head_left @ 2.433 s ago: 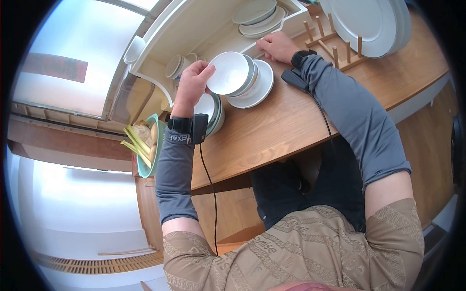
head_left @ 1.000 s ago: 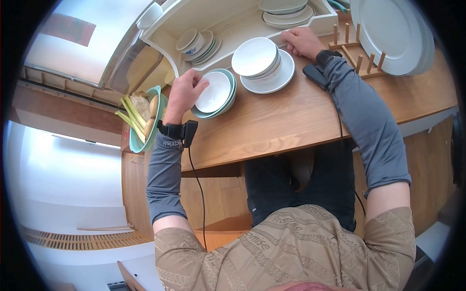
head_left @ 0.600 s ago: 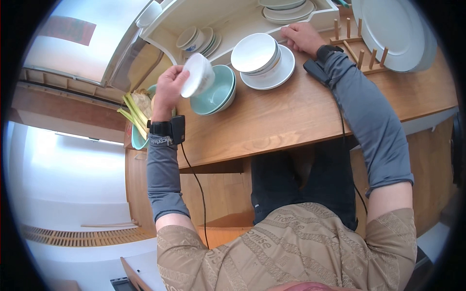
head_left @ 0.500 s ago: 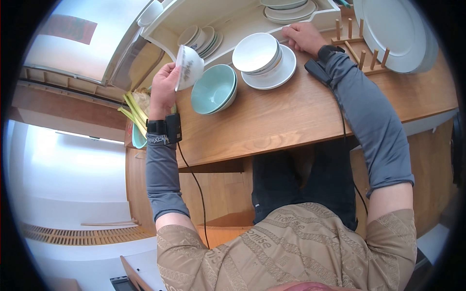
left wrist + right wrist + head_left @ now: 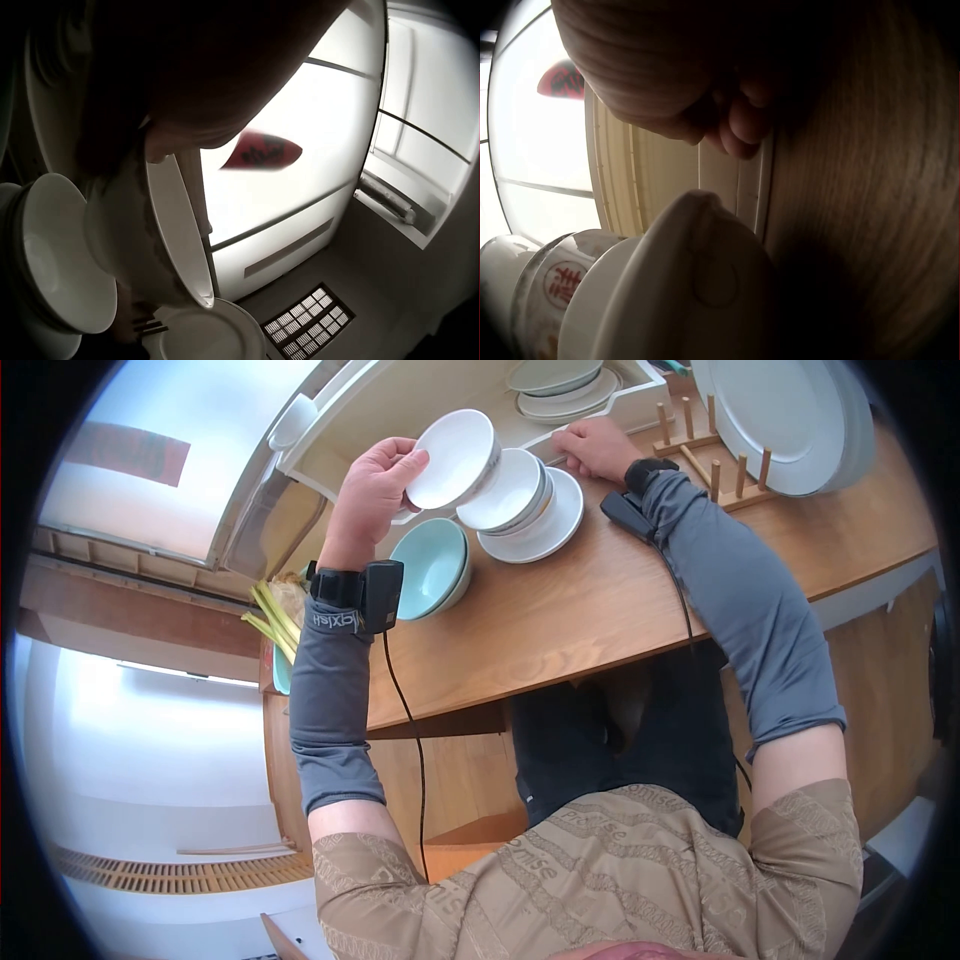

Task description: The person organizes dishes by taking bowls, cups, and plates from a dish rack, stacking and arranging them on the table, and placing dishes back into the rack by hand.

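Observation:
My left hand (image 5: 372, 492) pinches the rim of a white bowl (image 5: 448, 462) between thumb and fingers. It is tilted and overlaps a stack of white bowls (image 5: 498, 498) in the head view. That stack sits on a white plate (image 5: 552, 536); red lettering marks one of its bowls (image 5: 562, 283) in the right wrist view. Just left, a teal bowl (image 5: 428, 566) rests nested in another bowl. My right hand (image 5: 596, 448) rests by the front edge of the white shelf unit (image 5: 640, 408), fingers loosely curled and holding nothing.
Behind, the shelf unit holds more dishes (image 5: 570, 400). A wooden peg rack (image 5: 742, 490) and large white plates (image 5: 780, 425) stand at the right. Vegetables (image 5: 272, 618) in a teal basket (image 5: 281, 672) are at the left. Cables trail from both wrists over the front table edge.
My left hand put one white bowl on the stack, went back to the teal bowl, lifted a smaller white bowl out of it and carried it right. My right hand stays by the shelf.

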A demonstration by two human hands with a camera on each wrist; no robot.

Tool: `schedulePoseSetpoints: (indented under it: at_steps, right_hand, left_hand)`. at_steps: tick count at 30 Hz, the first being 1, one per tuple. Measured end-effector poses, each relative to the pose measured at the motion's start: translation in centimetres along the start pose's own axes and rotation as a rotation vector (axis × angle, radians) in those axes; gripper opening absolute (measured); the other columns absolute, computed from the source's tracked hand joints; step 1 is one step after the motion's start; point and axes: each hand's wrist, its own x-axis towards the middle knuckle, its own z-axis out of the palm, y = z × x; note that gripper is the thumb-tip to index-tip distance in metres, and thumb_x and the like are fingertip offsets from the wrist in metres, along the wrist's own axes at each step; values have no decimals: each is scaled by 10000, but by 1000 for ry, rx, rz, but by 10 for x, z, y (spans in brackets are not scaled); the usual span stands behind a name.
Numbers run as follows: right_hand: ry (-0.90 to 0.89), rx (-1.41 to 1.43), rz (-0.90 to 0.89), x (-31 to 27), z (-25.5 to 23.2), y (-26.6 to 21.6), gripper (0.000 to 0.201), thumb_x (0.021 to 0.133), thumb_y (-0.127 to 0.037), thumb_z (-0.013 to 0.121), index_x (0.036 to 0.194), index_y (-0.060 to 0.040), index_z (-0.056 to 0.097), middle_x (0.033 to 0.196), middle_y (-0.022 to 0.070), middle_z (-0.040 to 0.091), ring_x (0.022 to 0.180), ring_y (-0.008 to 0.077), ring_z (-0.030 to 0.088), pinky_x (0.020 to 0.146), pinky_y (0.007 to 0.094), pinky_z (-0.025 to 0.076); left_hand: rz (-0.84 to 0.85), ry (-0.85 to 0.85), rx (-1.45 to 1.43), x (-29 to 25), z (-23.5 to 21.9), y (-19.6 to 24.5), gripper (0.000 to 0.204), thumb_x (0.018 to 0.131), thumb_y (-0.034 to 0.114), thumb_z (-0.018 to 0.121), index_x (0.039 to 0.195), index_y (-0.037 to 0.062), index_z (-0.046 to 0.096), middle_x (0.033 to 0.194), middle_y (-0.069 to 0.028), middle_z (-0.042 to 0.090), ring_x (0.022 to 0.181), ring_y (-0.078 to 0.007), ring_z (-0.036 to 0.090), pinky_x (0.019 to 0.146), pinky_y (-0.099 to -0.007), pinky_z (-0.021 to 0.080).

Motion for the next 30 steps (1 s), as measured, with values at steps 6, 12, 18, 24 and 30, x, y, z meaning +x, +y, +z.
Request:
schedulePoseSetpoints:
  at_steps: [6, 12, 18, 24, 30]
  right_hand:
    - [-9, -44, -3, -2, 1, -3, 343, 973, -314, 603, 903, -6, 737, 713, 66, 701, 554, 121, 624, 542, 297, 527]
    - [-31, -41, 10, 0, 3, -3, 352, 970, -329, 604, 908, -10, 738, 727, 74, 711, 580, 126, 645, 570, 297, 543]
    - [-36, -77, -2, 0, 2, -1, 347, 970, -327, 603, 896, -15, 736, 729, 77, 712, 586, 131, 650, 575, 297, 543]
    - [-13, -77, -13, -1, 1, -4, 347, 964, -323, 607, 892, -7, 731, 718, 68, 702, 577, 131, 643, 569, 298, 537]
    - [-48, -46, 7, 1, 1, -2, 350, 962, -328, 611, 925, -5, 739, 717, 63, 699, 573, 125, 629, 563, 300, 532]
  left_hand:
    - [-31, -12, 133, 6, 22, -8, 250, 1002, 256, 660, 1107, 29, 674, 831, 4, 671, 633, -54, 587, 522, -211, 458]
    - [-89, -19, 181, 11, 18, -22, 233, 988, 225, 657, 1052, 2, 677, 846, -23, 670, 677, -96, 601, 554, -255, 489]
    - [-45, -6, 240, 9, 22, -25, 238, 976, 235, 675, 1035, 4, 680, 816, -24, 666, 629, -90, 582, 544, -249, 475]
    - [-46, 49, 312, 5, 33, -24, 259, 961, 276, 717, 1008, 23, 699, 781, 13, 649, 595, -50, 549, 509, -218, 428]
    - [-3, 79, 347, 1, 30, -37, 290, 969, 298, 710, 1036, 15, 705, 784, 3, 653, 590, -52, 554, 503, -217, 427]
